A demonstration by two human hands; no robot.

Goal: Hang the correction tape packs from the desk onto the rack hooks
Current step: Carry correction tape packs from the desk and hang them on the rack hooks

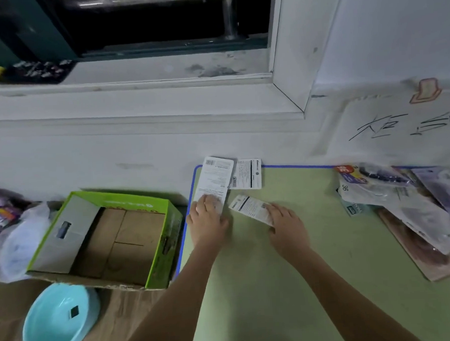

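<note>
White wall and a window sill fill the background, and below them lies the pale green bench (313,244) with its blue edge strip, smooth and matte. Three correction tape packs lie face down on it: a long pack (215,182) under the left hand (207,222), a short pack (249,205) under the fingers of the right hand (286,224), and a third pack (249,173) just beyond both hands, overlapped by the long one. All are flat white cards printed with small text and barcodes; the cards look thin and slick. The left hand lies with fairly straight fingers pressing the long pack's near end; the right rests its fingertips on the short pack's near end, and whether it has begun to pinch it I cannot tell. No rack or hooks are in view. The likely trouble is that flat cards on a smooth top slide rather than lift, so a push could send the long pack off the bench edge just left of the left hand, toward the open green carton (105,239) of brown boxes. Lifting the long pack may also drag the third. Right of the right hand, a heap of glossy plastic bags (402,200) could be mistaken or snagged. Near the left elbow sits a round turquoise bowl (59,319).
</note>
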